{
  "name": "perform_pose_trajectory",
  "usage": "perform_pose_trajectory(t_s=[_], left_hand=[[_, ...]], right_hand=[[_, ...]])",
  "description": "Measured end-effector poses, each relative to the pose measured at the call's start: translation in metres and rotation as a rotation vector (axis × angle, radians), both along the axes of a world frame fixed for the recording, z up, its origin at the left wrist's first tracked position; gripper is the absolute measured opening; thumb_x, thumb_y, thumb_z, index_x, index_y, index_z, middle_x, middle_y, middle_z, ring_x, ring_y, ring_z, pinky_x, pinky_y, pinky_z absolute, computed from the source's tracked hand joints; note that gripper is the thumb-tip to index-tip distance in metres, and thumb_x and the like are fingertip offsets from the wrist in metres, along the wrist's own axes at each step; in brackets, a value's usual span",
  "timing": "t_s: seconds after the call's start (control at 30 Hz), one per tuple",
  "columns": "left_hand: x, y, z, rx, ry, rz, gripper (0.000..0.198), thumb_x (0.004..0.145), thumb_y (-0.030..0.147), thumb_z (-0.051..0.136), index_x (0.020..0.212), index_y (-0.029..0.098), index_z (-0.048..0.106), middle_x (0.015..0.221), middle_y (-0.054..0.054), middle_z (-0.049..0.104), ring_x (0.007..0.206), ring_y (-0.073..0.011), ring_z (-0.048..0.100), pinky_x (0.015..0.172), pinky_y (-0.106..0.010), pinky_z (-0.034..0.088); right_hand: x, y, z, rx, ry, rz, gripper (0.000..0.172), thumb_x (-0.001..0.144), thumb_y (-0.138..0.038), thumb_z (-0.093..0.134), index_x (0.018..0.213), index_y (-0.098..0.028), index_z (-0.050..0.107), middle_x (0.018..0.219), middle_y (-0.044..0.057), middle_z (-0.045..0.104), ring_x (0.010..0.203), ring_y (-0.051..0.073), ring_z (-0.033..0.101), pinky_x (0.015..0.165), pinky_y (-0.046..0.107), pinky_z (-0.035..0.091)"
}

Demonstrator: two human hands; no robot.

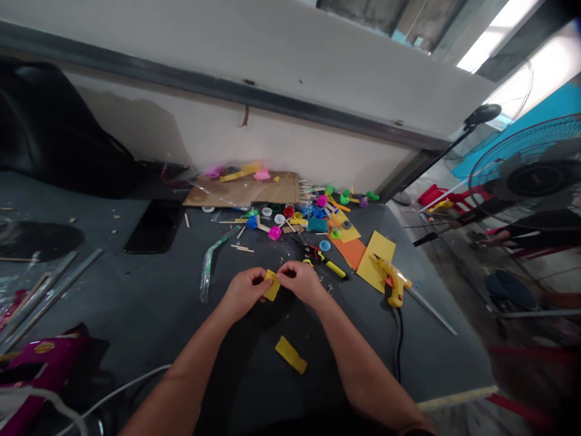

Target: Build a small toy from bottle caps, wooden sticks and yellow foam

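I'm working with both hands closed up here, my left hand (245, 292) and right hand (299, 281) pinching a small piece of yellow paper (272, 286) between them, out in the middle of the dark grey surface (136, 309). Just below my hands, toward the near edge, a yellow paper strip (290, 355) is lying flat by itself.

Just past my right hand, a black-and-yellow craft knife (336, 269) is lying beside a pair of black-handled scissors (302, 247). Further right, a yellow hot glue gun (394, 281) is resting against a yellow card sheet (376, 260), its black cord (398, 345) running toward the near edge, and an orange sheet (350, 251) is poking out next to that card.

Toward the far edge, bottle caps, colorful bits and wooden craft sticks (242, 247) are scattered in front of a flattened piece of cardboard (240, 189). Over on the left side, a black phone (157, 225) is lying face down or dark, can't tell which. A clear plastic tube (207, 272) is sitting just left of my hands.
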State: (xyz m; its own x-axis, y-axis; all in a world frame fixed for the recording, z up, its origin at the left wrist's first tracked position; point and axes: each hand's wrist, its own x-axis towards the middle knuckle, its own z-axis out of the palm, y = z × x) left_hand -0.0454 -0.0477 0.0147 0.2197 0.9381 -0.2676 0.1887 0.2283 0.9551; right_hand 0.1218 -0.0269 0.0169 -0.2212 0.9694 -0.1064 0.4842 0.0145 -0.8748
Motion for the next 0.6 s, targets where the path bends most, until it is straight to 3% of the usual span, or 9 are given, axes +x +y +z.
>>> perform_pose_trajectory(t_s=[0.6], left_hand=[[0.0000,0.0017,-0.0024,-0.051,-0.034,0.020,0.027,0.068,0.043,0.062,0.066,0.017,0.057,0.060,0.004,0.056,0.048,-0.0110,0.053,0.047,-0.023,0.045]], right_hand=[[-0.0017,0.0012,-0.0032,-0.087,0.122,-0.015,0.011,0.066,-0.026,0.060,0.067,-0.015,0.061,0.058,-0.003,0.057,0.054,0.009,0.048,0.052,0.020,0.038]])
